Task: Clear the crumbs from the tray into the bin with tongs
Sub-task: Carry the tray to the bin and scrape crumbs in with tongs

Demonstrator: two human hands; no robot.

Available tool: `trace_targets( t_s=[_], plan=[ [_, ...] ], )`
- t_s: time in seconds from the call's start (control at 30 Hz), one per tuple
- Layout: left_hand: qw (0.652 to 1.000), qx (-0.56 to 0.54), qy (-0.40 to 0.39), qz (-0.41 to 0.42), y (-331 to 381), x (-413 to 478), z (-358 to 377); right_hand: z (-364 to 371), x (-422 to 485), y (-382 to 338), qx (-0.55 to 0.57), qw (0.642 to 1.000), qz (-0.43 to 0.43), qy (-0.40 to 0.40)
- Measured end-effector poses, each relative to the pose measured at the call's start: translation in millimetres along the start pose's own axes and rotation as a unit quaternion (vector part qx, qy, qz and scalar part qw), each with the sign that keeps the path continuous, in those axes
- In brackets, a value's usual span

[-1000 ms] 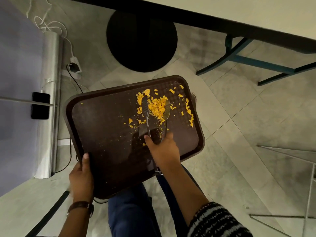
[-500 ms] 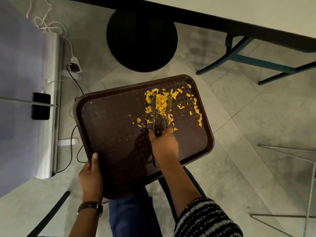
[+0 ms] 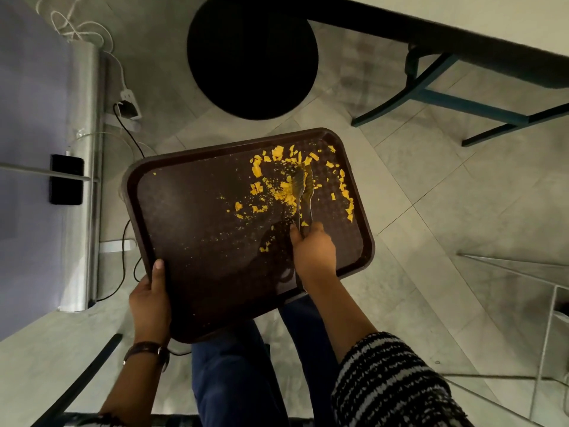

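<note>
A dark brown tray (image 3: pixel 191 229) is held out over the floor. My left hand (image 3: pixel 151 300) grips its near left corner, thumb on the rim. My right hand (image 3: pixel 312 251) grips metal tongs (image 3: pixel 303 192), whose arms are squeezed nearly together with their tips among yellow crumbs (image 3: pixel 277 192) scattered over the tray's far right part. A round black bin (image 3: pixel 252 57) stands on the floor just beyond the tray's far edge.
A table edge (image 3: pixel 462 35) with teal metal legs (image 3: pixel 446 100) runs along the top right. A steel post (image 3: pixel 89 180), a power strip (image 3: pixel 129 103) and cables lie at the left. A wire rack (image 3: pixel 548 303) stands at the right. My legs are below the tray.
The tongs' arms closed together on the crumb pile. The tray shifted right and away toward the bin, and the crumbs spread out more.
</note>
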State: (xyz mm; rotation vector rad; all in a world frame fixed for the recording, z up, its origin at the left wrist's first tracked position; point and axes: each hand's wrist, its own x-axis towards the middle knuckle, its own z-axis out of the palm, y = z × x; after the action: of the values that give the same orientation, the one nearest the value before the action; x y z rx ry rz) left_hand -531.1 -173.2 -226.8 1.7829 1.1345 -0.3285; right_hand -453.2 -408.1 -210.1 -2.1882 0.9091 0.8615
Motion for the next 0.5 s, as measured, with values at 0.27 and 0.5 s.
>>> trace_targets(
  t_s=[0.27,0.5],
  plan=[
    [0.999,0.030,0.032,-0.020,-3.7,30.2,-0.9,-17.3,20.5,12.8,-0.069,0.997,-0.020,0.013],
    [0.997,0.041,0.056,-0.021,-10.0,43.3,-12.7,-42.0,55.7,28.9,-0.096,0.993,-0.036,0.059]
  ],
)
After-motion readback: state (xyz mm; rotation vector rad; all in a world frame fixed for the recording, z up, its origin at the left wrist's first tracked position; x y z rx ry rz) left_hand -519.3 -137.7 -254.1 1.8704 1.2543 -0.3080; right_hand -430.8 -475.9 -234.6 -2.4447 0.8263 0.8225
